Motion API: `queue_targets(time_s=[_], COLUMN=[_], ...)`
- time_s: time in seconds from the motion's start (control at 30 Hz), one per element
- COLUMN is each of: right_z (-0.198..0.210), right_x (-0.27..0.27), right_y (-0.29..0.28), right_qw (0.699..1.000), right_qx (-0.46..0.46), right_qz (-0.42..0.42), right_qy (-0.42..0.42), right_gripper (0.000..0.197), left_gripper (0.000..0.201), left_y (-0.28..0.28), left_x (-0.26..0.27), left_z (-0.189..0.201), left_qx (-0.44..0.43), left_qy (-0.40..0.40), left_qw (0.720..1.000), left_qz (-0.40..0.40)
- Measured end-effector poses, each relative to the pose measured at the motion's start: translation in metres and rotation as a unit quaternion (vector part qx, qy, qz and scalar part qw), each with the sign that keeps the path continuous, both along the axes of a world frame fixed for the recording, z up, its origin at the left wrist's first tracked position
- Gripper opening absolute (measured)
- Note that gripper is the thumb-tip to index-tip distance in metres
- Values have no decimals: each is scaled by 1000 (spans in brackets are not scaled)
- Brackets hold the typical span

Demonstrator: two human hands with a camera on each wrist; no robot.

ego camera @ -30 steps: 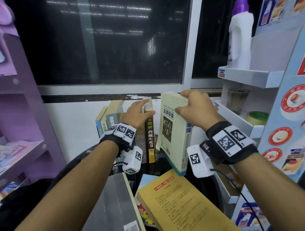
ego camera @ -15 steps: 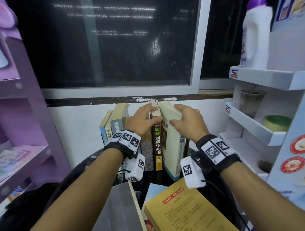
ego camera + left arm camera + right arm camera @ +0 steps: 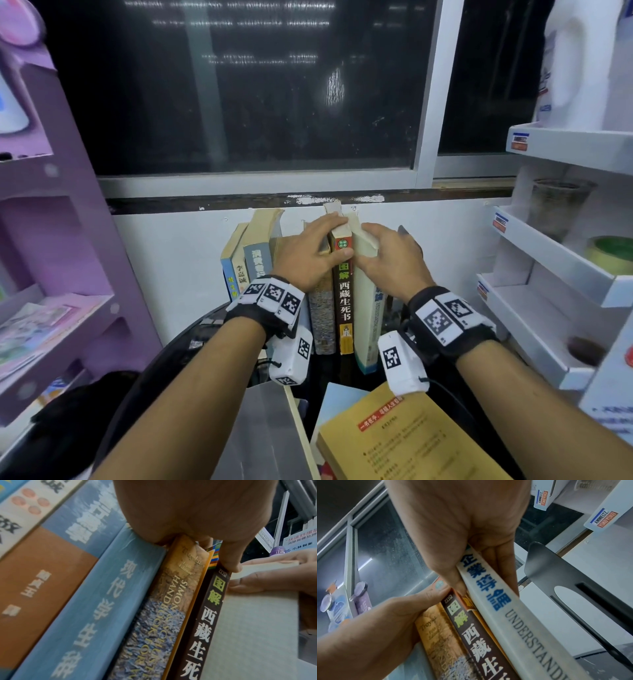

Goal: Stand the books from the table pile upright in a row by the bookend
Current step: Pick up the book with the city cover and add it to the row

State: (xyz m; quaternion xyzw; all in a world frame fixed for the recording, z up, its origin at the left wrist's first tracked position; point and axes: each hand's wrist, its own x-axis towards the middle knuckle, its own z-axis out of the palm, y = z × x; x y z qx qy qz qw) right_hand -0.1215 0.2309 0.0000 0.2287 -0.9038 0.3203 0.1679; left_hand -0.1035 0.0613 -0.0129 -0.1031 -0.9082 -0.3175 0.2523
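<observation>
against the white wall under a dark window, the cream book [image 3: 364, 308] is gripped at its top by the right hand [image 3: 387, 262], upright at the row's right end; the neighbouring brown book [image 3: 344, 298] is pinched by the left hand [image 3: 308, 257]. a black bookend [image 3: 573, 588] stands just beside. a yellow book [image 3: 404, 442] lies flat on the table.

left hand [image 3: 310, 255]: fingers curled, clasping | right hand [image 3: 388, 262]: grip pinching | forearms extended forward
</observation>
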Motion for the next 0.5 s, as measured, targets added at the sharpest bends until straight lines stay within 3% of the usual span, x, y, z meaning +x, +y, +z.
queue_targets(time_s=[0.13, 0.33, 0.5], right_z=[3, -2, -11], right_x=[7, 3, 4], right_y=[8, 31, 31], right_qw=[999, 980, 977], right_qx=[13, 66, 28], right_qz=[30, 145, 180], right_qy=[-37, -117, -110], right_gripper=[65, 103, 106], left_gripper=[56, 55, 63], left_y=[-3, -4, -10], left_x=[-4, -8, -10], left_z=[-5, -13, -14], left_qx=[11, 19, 22], left_qy=[4, -6, -17], left_qw=[1000, 1000, 1000], left_qz=[-17, -20, -13])
